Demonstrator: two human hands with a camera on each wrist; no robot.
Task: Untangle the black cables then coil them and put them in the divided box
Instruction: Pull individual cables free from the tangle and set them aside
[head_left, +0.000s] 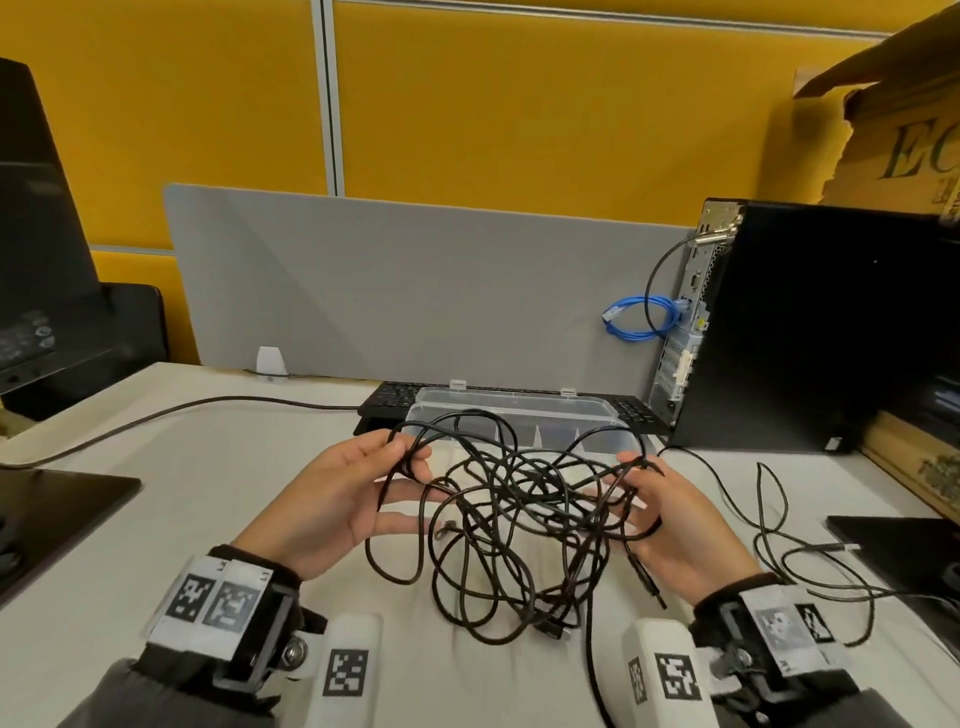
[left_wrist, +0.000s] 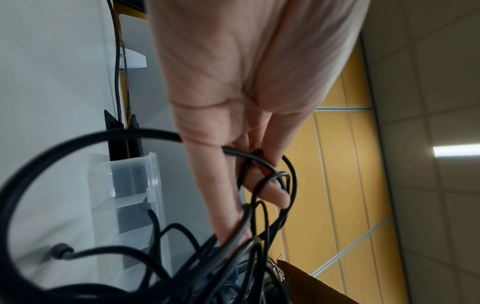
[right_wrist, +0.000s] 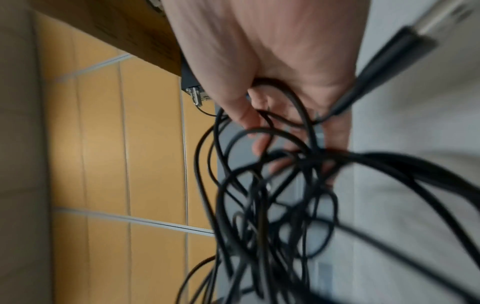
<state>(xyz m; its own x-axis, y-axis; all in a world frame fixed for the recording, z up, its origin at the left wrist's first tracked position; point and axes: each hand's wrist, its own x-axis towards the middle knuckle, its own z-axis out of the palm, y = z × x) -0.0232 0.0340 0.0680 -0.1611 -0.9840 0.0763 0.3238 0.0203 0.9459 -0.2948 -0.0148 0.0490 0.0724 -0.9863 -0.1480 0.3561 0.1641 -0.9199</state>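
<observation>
While the tangle of black cables (head_left: 511, 525) is held up between both hands over the near middle of the bench (head_left: 218, 467), its lower loops are seen to sag down onto the bench top. On the left, a couple of strands are pinched by the left hand (head_left: 343, 499) between thumb and forefinger, the other fingers being stretched out under the bundle; this pinch is confirmed in the left wrist view, where strands (left_wrist: 249, 226) are crossed over the fingertips. Through the middle, many thin loops are knotted over one another, and several plug ends can be made out among them. On the right, the right hand (head_left: 680, 525) is curled around a bunch of strands, with one plug (head_left: 644, 574) hanging below the palm; the right wrist view is blurred, but cords (right_wrist: 272, 185) are seen threaded through the fingers. The cables are judged to be light, limp and slightly springy, so that loops would likely tighten if pulled hard; a free plug end is judged the best place to take hold, so that it can be fed back through the crossings. Beyond the tangle, the divided box (head_left: 514, 410) of clear plastic is set open against a keyboard (head_left: 389, 400); its dividers are visible, and nothing can be made out in the compartments that show.
</observation>
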